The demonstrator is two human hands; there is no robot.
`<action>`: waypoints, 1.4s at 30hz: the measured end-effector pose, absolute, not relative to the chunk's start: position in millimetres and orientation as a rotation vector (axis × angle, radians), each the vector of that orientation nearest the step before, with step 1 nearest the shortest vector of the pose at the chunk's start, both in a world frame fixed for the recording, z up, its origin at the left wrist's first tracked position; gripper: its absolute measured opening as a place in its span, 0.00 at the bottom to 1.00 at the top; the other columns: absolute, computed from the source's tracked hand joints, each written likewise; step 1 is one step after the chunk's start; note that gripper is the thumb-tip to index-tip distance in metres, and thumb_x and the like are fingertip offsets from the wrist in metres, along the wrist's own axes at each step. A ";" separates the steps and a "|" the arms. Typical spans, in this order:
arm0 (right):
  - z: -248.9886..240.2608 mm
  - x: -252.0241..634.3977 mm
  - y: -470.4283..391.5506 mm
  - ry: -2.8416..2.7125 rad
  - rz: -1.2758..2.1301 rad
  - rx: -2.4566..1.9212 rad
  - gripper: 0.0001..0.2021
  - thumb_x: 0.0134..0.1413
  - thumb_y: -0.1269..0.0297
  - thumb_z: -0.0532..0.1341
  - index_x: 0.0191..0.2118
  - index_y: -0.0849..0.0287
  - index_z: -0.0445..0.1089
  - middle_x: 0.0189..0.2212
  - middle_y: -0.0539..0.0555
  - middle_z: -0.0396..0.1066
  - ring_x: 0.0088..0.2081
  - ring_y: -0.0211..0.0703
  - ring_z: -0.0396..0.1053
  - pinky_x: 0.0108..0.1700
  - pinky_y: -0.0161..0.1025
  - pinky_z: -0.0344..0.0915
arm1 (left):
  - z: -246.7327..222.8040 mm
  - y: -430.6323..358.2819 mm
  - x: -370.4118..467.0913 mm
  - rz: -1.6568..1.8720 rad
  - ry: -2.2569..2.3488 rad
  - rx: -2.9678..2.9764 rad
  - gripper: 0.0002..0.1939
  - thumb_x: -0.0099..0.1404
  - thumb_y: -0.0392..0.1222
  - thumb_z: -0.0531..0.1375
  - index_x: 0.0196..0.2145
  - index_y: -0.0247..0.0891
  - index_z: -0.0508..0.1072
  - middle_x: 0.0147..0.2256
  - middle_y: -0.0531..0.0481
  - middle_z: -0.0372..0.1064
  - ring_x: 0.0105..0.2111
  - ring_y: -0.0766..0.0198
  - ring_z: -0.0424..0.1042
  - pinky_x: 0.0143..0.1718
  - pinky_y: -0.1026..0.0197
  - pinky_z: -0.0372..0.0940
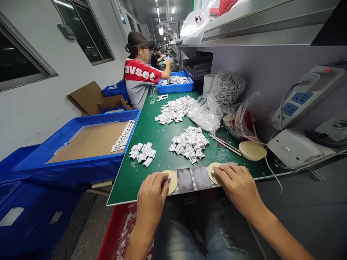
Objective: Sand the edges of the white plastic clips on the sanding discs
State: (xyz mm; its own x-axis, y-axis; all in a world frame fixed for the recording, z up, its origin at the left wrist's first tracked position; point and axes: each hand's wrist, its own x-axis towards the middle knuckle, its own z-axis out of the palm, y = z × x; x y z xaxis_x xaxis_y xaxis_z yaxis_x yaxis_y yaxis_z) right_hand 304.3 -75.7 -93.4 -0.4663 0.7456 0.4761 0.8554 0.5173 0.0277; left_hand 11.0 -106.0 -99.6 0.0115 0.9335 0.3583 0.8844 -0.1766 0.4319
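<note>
My left hand (152, 191) pinches a small white plastic part (169, 177) against a round cream disc (172, 185) at the table's front edge. Over a second cream disc (212, 169), my right hand (237, 186) is closed on another white plastic part (213, 173), mostly covered by the fingers. Between the discs lie two dark grey rectangular pads (185, 180), flat on the edge. Beyond the hands sits a heap of white plastic parts (189, 144). A smaller group of the same parts (143, 153) lies to its left.
Farther along the green table (130, 184) are a larger heap of parts (177, 108), clear plastic bags (207, 113) and a blue tray (176, 86) beside a co-worker (141, 72). Stacked cream discs (252, 150) and a power strip (306, 95) stand right. A blue bin (81, 162) adjoins the left edge.
</note>
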 end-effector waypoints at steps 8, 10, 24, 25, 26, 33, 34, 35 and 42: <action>-82.2 301.5 -65.4 -2.460 -0.495 -1.310 0.08 0.64 0.74 0.58 0.35 0.59 0.73 0.31 0.54 0.73 0.34 0.47 0.61 0.35 0.46 0.48 | -92.9 -104.2 11.6 0.787 1.949 2.226 0.06 0.70 0.35 0.56 0.36 0.41 0.72 0.35 0.49 0.71 0.37 0.57 0.70 0.39 0.58 0.60; -83.7 302.8 -65.6 -2.475 -0.497 -1.306 0.09 0.65 0.74 0.58 0.35 0.60 0.73 0.32 0.55 0.73 0.34 0.47 0.61 0.35 0.46 0.48 | -90.0 -103.7 10.4 0.749 1.967 2.237 0.06 0.70 0.35 0.57 0.35 0.40 0.72 0.34 0.49 0.71 0.37 0.57 0.69 0.38 0.58 0.59; -84.0 303.8 -71.4 -2.465 -0.514 -1.311 0.08 0.64 0.75 0.58 0.39 0.61 0.75 0.35 0.55 0.76 0.34 0.48 0.61 0.34 0.46 0.50 | -87.3 -106.7 7.2 0.754 1.930 2.238 0.04 0.70 0.35 0.58 0.36 0.40 0.72 0.35 0.50 0.71 0.36 0.57 0.68 0.38 0.57 0.58; -84.7 303.8 -70.9 -2.458 -0.521 -1.322 0.08 0.64 0.75 0.58 0.38 0.61 0.74 0.34 0.55 0.76 0.34 0.47 0.61 0.34 0.46 0.50 | -87.3 -106.9 7.4 0.758 1.939 2.247 0.04 0.70 0.35 0.58 0.36 0.40 0.72 0.35 0.49 0.71 0.36 0.57 0.68 0.38 0.57 0.58; -85.5 304.2 -70.4 -2.456 -0.529 -1.321 0.08 0.64 0.74 0.58 0.37 0.61 0.74 0.34 0.54 0.76 0.33 0.47 0.61 0.33 0.46 0.50 | -87.4 -107.4 7.6 0.754 1.948 2.258 0.04 0.69 0.34 0.58 0.36 0.39 0.72 0.35 0.49 0.71 0.36 0.57 0.68 0.38 0.57 0.58; -86.9 311.0 -71.5 -2.470 -0.501 -1.208 0.07 0.64 0.74 0.59 0.39 0.62 0.75 0.34 0.55 0.77 0.33 0.46 0.64 0.34 0.46 0.51 | -88.4 -113.2 6.7 0.767 1.959 2.279 0.05 0.71 0.36 0.57 0.36 0.39 0.72 0.34 0.49 0.71 0.35 0.57 0.67 0.37 0.57 0.57; -85.9 310.9 -71.1 -2.469 -0.515 -1.217 0.07 0.64 0.74 0.59 0.37 0.61 0.75 0.33 0.54 0.76 0.33 0.46 0.64 0.34 0.46 0.50 | -88.8 -112.2 6.6 0.778 1.973 2.270 0.05 0.70 0.36 0.58 0.35 0.39 0.72 0.34 0.49 0.71 0.35 0.57 0.68 0.37 0.57 0.57; -84.8 310.5 -70.5 -2.471 -0.527 -1.216 0.08 0.65 0.73 0.59 0.36 0.61 0.75 0.32 0.54 0.76 0.32 0.46 0.64 0.33 0.46 0.50 | -89.3 -110.9 6.5 0.784 1.982 2.261 0.05 0.70 0.36 0.58 0.35 0.39 0.72 0.34 0.49 0.71 0.36 0.57 0.68 0.38 0.57 0.58; -86.0 308.1 -69.9 -2.426 -0.447 -1.223 0.09 0.64 0.75 0.58 0.37 0.62 0.76 0.31 0.55 0.76 0.32 0.47 0.65 0.33 0.46 0.51 | -91.0 -108.8 5.7 0.852 1.985 2.237 0.06 0.70 0.36 0.57 0.35 0.40 0.73 0.33 0.50 0.72 0.35 0.58 0.70 0.38 0.57 0.59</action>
